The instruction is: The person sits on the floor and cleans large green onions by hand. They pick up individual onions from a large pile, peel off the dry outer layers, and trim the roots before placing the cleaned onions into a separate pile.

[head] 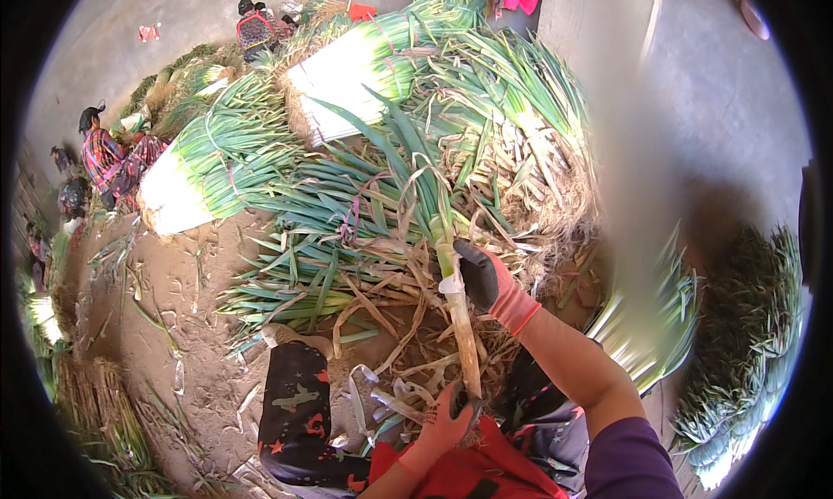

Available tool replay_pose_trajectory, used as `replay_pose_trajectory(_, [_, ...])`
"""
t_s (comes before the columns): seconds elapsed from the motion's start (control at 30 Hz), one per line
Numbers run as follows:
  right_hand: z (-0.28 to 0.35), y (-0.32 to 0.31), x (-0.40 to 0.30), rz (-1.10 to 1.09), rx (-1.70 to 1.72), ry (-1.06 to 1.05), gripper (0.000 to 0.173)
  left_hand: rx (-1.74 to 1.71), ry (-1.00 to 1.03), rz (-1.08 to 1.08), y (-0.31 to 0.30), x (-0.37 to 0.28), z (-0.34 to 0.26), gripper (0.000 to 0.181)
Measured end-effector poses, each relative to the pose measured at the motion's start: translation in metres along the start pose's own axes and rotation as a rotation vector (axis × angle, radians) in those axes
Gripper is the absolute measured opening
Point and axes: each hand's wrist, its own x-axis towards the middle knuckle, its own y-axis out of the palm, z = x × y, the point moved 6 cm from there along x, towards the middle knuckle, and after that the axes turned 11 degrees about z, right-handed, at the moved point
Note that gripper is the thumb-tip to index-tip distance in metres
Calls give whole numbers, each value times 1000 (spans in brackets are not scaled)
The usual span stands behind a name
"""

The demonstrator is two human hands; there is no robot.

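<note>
A large green onion (460, 317), its shank coated with brownish soil low down, stands nearly upright before me, green leaves fanning out at the top. My right hand (485, 281), in a pink glove with a dark coated palm, is at the upper shank, where a pale strip of outer skin hangs loose. The root end is in my left hand (450, 416), gloved alike, just above my red apron (481, 460). Peeled skins and dry leaves (397, 401) lie between my legs. Untrimmed green onions (306, 238) are heaped just beyond.
Tied bundles of clean green onions (189, 180) stand at the upper left and top centre (351, 76). More untrimmed stalks (520, 167) lie beyond. Loose green onions (657, 317) and a long leafy stack (742, 356) are at the right. People sit at the left (104, 147) and top (255, 30).
</note>
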Motion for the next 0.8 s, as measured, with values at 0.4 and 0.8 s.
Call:
replay_pose_trajectory(0.4, [41, -29, 2, -465, -1868, 252, 34, 572, -163, -74, -18, 3, -41, 64])
replay_pose_trajectory(0.8, [-122, 79, -67, 1021, -1115, 445, 38, -363, -205, -186, -76, 45, 34, 51])
